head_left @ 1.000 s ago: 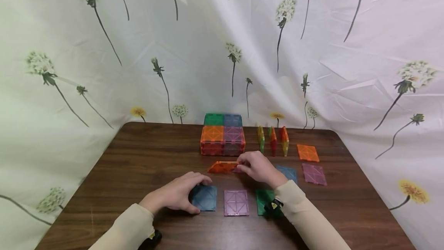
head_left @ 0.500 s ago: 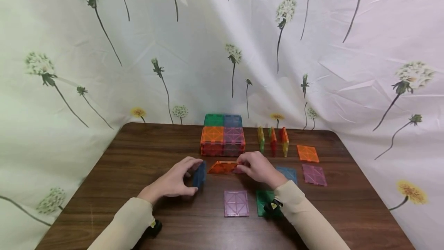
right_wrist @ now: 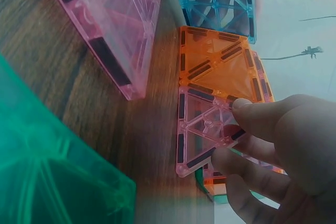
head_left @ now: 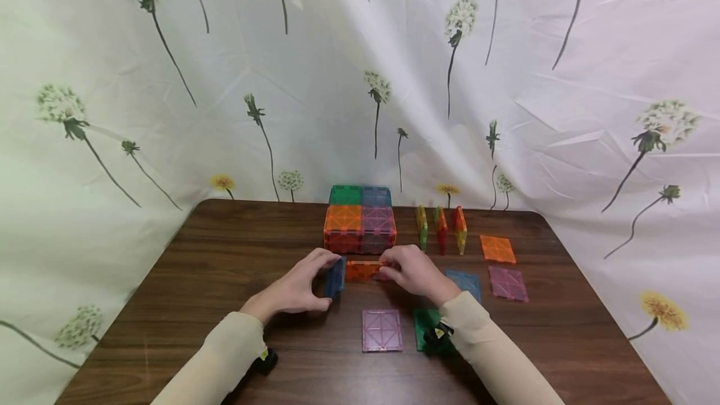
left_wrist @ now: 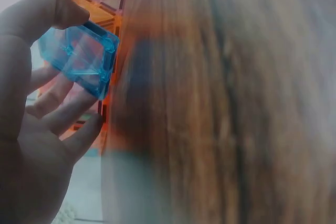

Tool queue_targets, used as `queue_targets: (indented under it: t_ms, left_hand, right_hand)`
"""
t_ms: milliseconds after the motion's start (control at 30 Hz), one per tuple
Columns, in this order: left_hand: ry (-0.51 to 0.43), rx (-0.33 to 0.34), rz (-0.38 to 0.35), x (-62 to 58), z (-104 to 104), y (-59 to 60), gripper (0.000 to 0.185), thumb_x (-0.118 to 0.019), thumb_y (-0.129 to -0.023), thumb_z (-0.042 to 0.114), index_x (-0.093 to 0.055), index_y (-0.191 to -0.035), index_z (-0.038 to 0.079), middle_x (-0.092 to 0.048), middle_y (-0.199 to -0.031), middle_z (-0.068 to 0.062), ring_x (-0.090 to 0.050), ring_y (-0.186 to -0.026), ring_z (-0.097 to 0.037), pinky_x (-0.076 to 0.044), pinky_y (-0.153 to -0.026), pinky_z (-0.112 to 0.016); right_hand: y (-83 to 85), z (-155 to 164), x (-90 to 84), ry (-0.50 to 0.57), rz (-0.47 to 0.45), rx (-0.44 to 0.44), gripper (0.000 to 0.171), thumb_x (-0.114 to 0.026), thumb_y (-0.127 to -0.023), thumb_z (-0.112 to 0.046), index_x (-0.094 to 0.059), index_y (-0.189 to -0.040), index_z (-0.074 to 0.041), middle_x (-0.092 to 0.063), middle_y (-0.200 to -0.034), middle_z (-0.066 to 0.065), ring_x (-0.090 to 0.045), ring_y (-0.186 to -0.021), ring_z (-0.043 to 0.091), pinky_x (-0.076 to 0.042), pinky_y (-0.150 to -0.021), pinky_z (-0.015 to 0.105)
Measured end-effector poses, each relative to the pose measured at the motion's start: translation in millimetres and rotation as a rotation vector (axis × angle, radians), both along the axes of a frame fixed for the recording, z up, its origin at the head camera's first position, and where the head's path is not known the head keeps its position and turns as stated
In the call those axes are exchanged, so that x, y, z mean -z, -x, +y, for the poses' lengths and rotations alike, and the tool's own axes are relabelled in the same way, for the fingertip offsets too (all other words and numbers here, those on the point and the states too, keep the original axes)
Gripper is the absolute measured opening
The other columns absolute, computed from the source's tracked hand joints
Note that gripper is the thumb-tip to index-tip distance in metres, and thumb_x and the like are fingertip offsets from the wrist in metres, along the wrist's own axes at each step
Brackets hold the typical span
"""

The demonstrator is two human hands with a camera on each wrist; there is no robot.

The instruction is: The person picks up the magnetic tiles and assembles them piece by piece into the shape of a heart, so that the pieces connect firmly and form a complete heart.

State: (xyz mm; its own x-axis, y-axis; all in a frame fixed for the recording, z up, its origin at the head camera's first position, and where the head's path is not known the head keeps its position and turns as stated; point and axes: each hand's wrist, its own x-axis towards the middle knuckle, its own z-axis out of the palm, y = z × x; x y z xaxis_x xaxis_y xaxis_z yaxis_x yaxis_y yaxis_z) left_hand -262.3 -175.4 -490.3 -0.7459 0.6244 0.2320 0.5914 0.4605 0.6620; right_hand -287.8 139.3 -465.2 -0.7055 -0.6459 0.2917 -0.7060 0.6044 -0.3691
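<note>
My left hand (head_left: pixel 295 286) holds a clear blue magnetic tile (head_left: pixel 335 277) on edge between thumb and fingers, at the left end of an upright orange magnetic tile (head_left: pixel 360 271). In the right wrist view the blue tile appears close against the orange one; whether they touch is unclear. My right hand (head_left: pixel 417 272) pinches a pink magnetic tile (right_wrist: pixel 202 121), which adjoins the orange tile's right side. The thumb lies near the seam between those two. Lying flat nearer me are a light purple tile (head_left: pixel 382 331) and a green tile (head_left: pixel 423 324), the latter partly under my right wrist.
Behind my hands stands a block of coloured tiles (head_left: pixel 360 224). To its right, several tiles (head_left: pixel 441 230) stand on edge in three groups. Flat on the wooden table (head_left: pixel 225 242) at right lie an orange square (head_left: pixel 497 249), a purple square (head_left: pixel 509 283) and a blue square (head_left: pixel 464 282).
My left hand has picked up the blue tile from the table, turned it upright and carried it away from me and right to the orange tile. My right hand has stayed in place.
</note>
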Motion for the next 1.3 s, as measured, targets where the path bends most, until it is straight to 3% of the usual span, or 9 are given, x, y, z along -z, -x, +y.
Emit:
queue_targets:
  t_ms: [300, 567, 800, 1033, 1300]
  left_hand:
    - [0.028, 0.010, -0.045, -1.3, 3, -1.4, 0.085, -0.083, -0.079, 0.012, -0.043, -0.154, 0.005, -0.055, -0.142, -0.007, -0.058, -0.126, -0.023, -0.050, -0.107, -0.050]
    - [0.020, 0.009, -0.084, -3.7, 9, -1.6, 0.095, -0.078, -0.080, 0.006, -0.031, -0.163, 0.003, -0.047, -0.146, -0.011, -0.053, -0.129, -0.024, -0.048, -0.111, -0.050]
    - [0.040, -0.022, -0.088, -5.7, 11, -1.3, 0.089, -0.085, -0.087, 0.020, -0.036, -0.161, 0.005, -0.048, -0.144, -0.010, -0.054, -0.127, -0.023, -0.051, -0.108, -0.048]
    - [0.029, -0.023, -0.088, -5.1, 9, -4.0, 0.089, -0.089, -0.086, 0.031, -0.042, -0.157, 0.005, -0.054, -0.142, -0.008, -0.057, -0.128, -0.025, -0.050, -0.108, -0.051]
    - [-0.002, -0.025, -0.124, -3.6, 7, -7.4, 0.089, -0.089, -0.085, 0.031, -0.044, -0.156, 0.004, -0.057, -0.146, -0.011, -0.059, -0.131, -0.028, -0.049, -0.109, -0.052]
  right_hand:
    - [-0.6, -3, -4.1, -0.016, -0.011, 0.005, 0.005, -0.075, -0.099, -0.013, -0.079, -0.101, -0.012, -0.077, -0.094, 0.001, -0.070, -0.081, 0.011, -0.061, -0.075, 0.031]
    - [0.9, -4, -2.9, -0.011, -0.029, 0.022, 0.005, -0.075, -0.099, -0.012, -0.079, -0.101, -0.011, -0.077, -0.092, 0.000, -0.069, -0.078, 0.009, -0.060, -0.074, 0.029]
    - [0.0, -5, -4.5, -0.010, -0.033, 0.029, 0.005, -0.075, -0.099, -0.013, -0.078, -0.100, -0.011, -0.076, -0.090, 0.000, -0.067, -0.076, 0.008, -0.059, -0.072, 0.028]
    - [-0.9, -5, -3.6, -0.016, -0.021, 0.022, 0.006, -0.074, -0.099, -0.014, -0.078, -0.100, -0.009, -0.076, -0.090, 0.000, -0.066, -0.075, 0.007, -0.059, -0.070, 0.028]
    - [-2.2, -5, -3.1, -0.007, -0.023, 0.028, 0.004, -0.075, -0.098, -0.012, -0.079, -0.100, -0.011, -0.076, -0.090, 0.001, -0.066, -0.075, 0.007, -0.058, -0.070, 0.027]
